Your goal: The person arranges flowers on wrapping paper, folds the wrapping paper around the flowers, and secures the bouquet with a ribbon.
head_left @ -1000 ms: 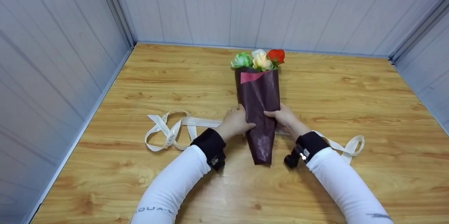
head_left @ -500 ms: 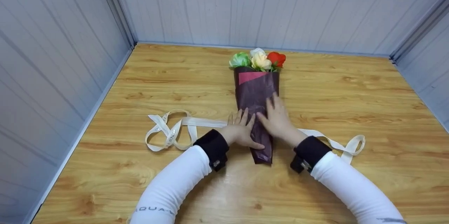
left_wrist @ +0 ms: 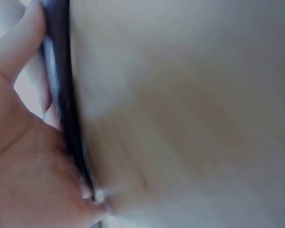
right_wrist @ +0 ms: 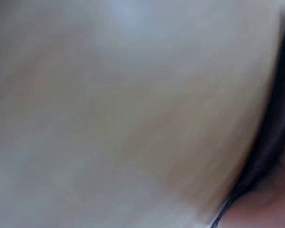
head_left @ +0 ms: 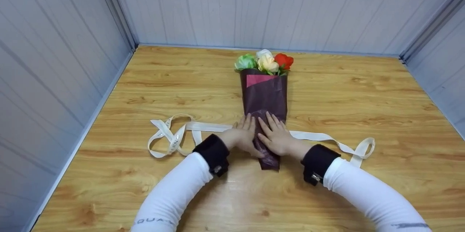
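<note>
A bouquet wrapped in dark maroon paper (head_left: 265, 95) lies on the table, its narrow end toward me. Green, cream, white and red flowers (head_left: 268, 63) show at its top, and a pink corner of paper peeks out below them. My left hand (head_left: 244, 136) rests with extended fingers along the wrap's left side, thumb across its lower part. On the lower middle of the wrap my right hand (head_left: 279, 136) presses with its fingers spread. A cream ribbon (head_left: 210, 127) runs beneath the wrap and comes out on both sides. The left wrist view shows the left palm (left_wrist: 28, 156) against the paper's edge.
The ribbon's left end lies in loose printed loops (head_left: 174, 139); its right end curls into a single loop (head_left: 363, 151). The wood-grain table (head_left: 363, 94) is bordered by pale panel walls (head_left: 254, 10) at the back and sides.
My right hand let go of the wrap's right edge, moved onto its front, then slid down toward the left hand. The left hand shifted from gripping the left edge to lying flatter. The bouquet stays put.
</note>
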Available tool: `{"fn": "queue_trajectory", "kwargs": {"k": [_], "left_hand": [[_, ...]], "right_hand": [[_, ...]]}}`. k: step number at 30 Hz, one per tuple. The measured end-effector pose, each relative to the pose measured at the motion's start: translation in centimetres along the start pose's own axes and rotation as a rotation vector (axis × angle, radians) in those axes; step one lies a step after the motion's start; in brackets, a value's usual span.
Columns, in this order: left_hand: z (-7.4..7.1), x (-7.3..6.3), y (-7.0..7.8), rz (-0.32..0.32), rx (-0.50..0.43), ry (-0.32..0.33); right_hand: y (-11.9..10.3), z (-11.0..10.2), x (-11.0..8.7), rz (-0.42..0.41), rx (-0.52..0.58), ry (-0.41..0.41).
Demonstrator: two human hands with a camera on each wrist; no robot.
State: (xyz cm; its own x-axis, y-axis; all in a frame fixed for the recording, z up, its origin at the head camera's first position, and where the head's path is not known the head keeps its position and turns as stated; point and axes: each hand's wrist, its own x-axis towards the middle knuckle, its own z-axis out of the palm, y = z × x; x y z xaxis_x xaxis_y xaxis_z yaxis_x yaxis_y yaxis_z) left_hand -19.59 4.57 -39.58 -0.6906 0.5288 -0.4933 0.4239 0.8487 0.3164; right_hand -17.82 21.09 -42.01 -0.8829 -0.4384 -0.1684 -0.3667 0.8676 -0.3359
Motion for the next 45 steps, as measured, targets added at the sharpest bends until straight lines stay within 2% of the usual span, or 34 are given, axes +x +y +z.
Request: {"fn": "queue_trajectory", "kwargs": {"k": [1, 3, 5, 8, 10, 12, 15, 18, 20, 22, 27, 28, 30, 32, 35, 38, 41, 45], "left_hand": [[0.0, -0.3, -0.5, -0.009, 0.017, 0.002], [-0.1, -1.0, -1.6, -0.036, 0.032, 0.05], [-0.2, -1.6, -2.6, -0.079, 0.032, 0.123], [-0.5, -2.2, -3.8, -0.146, -0.017, 0.245], [-0.7, -2.6, -4.5, -0.165, -0.031, 0.287], [-0.8, -2.9, -5.1, -0.142, -0.047, 0.315], [-1.0, -3.5, -6.2, -0.061, -0.126, 0.322], [-1.4, -4.0, -7.4, -0.003, -0.289, 0.273], [-1.8, -4.4, -8.1, 0.017, -0.357, 0.225], [-2.2, -4.9, -8.7, 0.024, -0.464, 0.143], [-2.5, -5.4, -9.9, 0.077, -0.579, -0.084], [-2.5, -5.4, -10.0, 0.118, -0.58, -0.105], [-2.5, -5.5, -10.0, 0.197, -0.642, -0.109], [-2.8, -5.5, -9.7, 0.301, -0.717, -0.069], [-3.3, -5.5, -8.6, 0.432, -0.859, 0.047], [-3.8, -4.8, -6.7, 0.499, -0.984, 0.179], [-3.8, -3.7, -4.6, 0.557, -1.093, 0.275], [-3.5, -2.0, -2.1, 0.617, -1.094, 0.437]], "right_hand": [[0.0, 0.1, 0.1, -0.004, -0.009, -0.001], [-0.1, 0.3, 0.2, -0.001, -0.029, -0.01], [-0.1, 0.4, 0.2, 0.01, -0.039, -0.018], [0.0, 0.3, 0.2, 0.038, -0.05, -0.034], [0.0, 0.2, 0.1, 0.045, -0.051, -0.039], [0.0, 0.1, 0.1, 0.05, -0.063, -0.048], [0.0, 0.1, 0.1, 0.046, -0.08, -0.053], [0.0, 0.0, 0.0, 0.048, -0.089, -0.052], [0.0, -0.2, 0.0, 0.049, -0.089, -0.048], [-0.1, -0.2, 0.0, 0.048, -0.092, -0.043], [-0.2, -0.1, 0.0, 0.046, -0.101, -0.035], [-0.2, -0.1, 0.1, 0.048, -0.102, -0.038], [-0.2, -0.1, 0.1, 0.049, -0.097, -0.047], [-0.3, -0.1, 0.0, 0.053, -0.086, -0.053], [-0.2, -0.1, 0.0, 0.056, -0.077, -0.054], [-0.2, -0.2, -0.1, 0.056, -0.082, -0.04], [-0.2, -0.3, -0.1, 0.061, -0.086, -0.031], [-0.3, -0.2, 0.0, 0.056, -0.083, -0.035]]}}
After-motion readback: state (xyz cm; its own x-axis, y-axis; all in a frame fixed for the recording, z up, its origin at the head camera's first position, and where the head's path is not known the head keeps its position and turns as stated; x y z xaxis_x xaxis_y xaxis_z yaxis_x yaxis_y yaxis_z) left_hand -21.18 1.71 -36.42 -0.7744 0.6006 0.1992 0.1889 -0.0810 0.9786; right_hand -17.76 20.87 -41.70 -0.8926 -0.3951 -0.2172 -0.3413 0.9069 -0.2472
